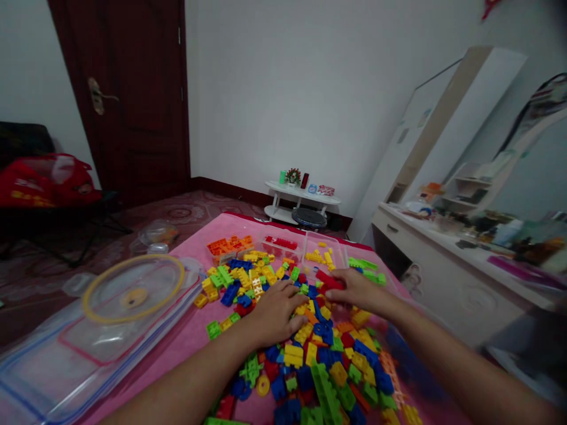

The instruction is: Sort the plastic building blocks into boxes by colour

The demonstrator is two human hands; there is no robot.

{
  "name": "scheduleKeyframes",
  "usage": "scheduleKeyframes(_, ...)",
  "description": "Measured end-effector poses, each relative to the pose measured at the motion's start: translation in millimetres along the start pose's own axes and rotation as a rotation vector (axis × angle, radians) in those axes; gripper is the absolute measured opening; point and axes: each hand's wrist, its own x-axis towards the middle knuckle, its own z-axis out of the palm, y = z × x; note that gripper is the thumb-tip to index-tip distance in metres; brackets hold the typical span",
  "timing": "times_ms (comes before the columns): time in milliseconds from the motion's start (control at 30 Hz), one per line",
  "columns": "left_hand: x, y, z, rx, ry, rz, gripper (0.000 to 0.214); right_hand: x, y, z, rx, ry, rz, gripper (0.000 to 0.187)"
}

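My right hand (355,289) is closed around a red building brick (328,281), over the far right of a spread of loose bricks. My left hand (275,313) lies on the bricks with its fingers apart, nearest to some yellow bricks (293,355). The loose pile holds yellow, blue, green, red and orange pieces, among them a long green brick (326,392) at the front. Behind the hands stand clear containers: one with orange bricks (229,247), one with red bricks (281,242) and one with yellow bricks (315,256). Green bricks (367,264) lie to their right.
A pink cloth (195,236) covers the table. Stacked clear lids (128,333) lie along its left side, topped by a round yellow-rimmed lid (178,277). Beyond are a white low stand (283,192), a dark red door (128,106) and a white dresser (460,271) at right.
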Motion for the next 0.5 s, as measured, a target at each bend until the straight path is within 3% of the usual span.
scheduleKeyframes(67, 0, 0, 0.6, -0.006, 0.007, -0.006, 0.040, 38, -10, 10, 0.035, 0.008, 0.006, 0.019)
scheduleKeyframes(167, -1, -1, 0.8, -0.016, 0.008, -0.003, 0.040, 95, -24, 6, 0.031, 0.215, 0.023, 0.014)
scheduleKeyframes(300, -1, -2, 0.0, -0.021, 0.007, -0.008, 0.041, 145, -34, -6, 0.053, 0.419, 0.018, 0.047)
scheduleKeyframes(400, -1, -1, -0.2, -0.013, 0.013, -0.009, 0.040, 145, -33, -4, 0.063, 0.477, 0.005, 0.052)
scheduleKeyframes(500, -1, -1, -0.2, -0.006, 0.010, -0.001, 0.040, 113, -33, 3, 0.097, 0.524, -0.037, 0.044)
